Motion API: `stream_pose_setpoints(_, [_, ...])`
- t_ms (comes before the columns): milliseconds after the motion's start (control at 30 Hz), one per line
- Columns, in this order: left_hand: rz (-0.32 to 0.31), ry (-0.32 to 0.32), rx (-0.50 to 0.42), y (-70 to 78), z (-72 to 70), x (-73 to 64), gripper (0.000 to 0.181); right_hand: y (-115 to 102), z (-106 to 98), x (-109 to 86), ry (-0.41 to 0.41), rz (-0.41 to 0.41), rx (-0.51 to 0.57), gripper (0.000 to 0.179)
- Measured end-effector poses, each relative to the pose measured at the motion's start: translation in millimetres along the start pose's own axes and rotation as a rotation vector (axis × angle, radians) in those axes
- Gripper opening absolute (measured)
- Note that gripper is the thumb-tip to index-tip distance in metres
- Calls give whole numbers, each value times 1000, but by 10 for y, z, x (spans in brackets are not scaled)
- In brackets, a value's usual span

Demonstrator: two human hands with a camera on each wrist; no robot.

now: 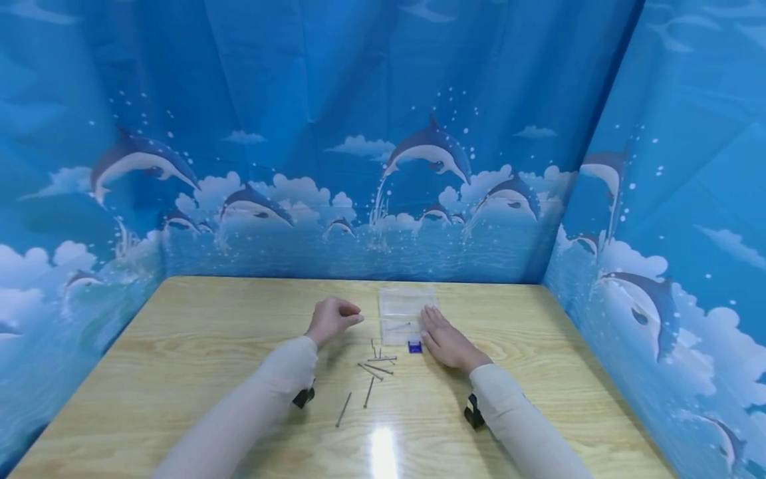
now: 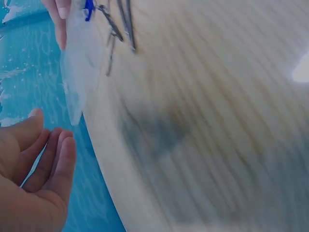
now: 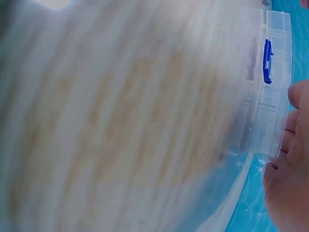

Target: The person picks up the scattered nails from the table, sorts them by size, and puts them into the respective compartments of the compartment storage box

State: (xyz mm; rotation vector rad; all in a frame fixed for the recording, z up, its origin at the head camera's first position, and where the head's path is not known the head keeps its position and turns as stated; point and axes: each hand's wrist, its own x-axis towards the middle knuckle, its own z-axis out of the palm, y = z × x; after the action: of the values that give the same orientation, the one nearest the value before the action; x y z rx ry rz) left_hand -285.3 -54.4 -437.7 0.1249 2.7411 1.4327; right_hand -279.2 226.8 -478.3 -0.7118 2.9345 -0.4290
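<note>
A clear plastic box (image 1: 409, 303) with a blue latch (image 1: 415, 347) lies on the table, and a nail (image 1: 399, 326) shows inside its near part. My right hand (image 1: 445, 338) rests at the box's right side with its fingers straight; the right wrist view has this hand (image 3: 289, 159) right at the box wall. Left of the box, my left hand (image 1: 332, 320) hovers over the table. In the left wrist view its fingers (image 2: 63, 164) bend loosely toward the thumb, with nothing between them. Several long metal nails (image 1: 377, 368) lie scattered in front of the box.
Two nails lie nearer to me, one of them a lone nail (image 1: 344, 410) toward the left. The wooden table (image 1: 209, 346) ends at a blue dolphin-print curtain (image 1: 287, 246) at the back, and another curtain panel stands along the right side.
</note>
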Motion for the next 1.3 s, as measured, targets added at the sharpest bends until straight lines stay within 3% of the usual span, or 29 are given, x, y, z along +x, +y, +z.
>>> stream_pose_setpoints(200, [-8,-56,65,-180,-146,-138,17,0,-6,3,-5,-1,-4,57])
stream_pose_setpoints(433, [-15,-113,47,-287,-183,-306,16,-1,-18,-5,-16,17,-2,57])
stream_pose_setpoints(833, [1,-211,62,-336,-3,-448,22,-8,-14,-14,-22,19,5,58])
stream_pose_setpoints(1067, [102,-231,61,-365,103,-449,21,-11,-12,-5,-26,22,10,57])
stream_pose_setpoints(1300, [136,-237,88,-373,162,-399,14,-15,-3,1,-16,30,11,57])
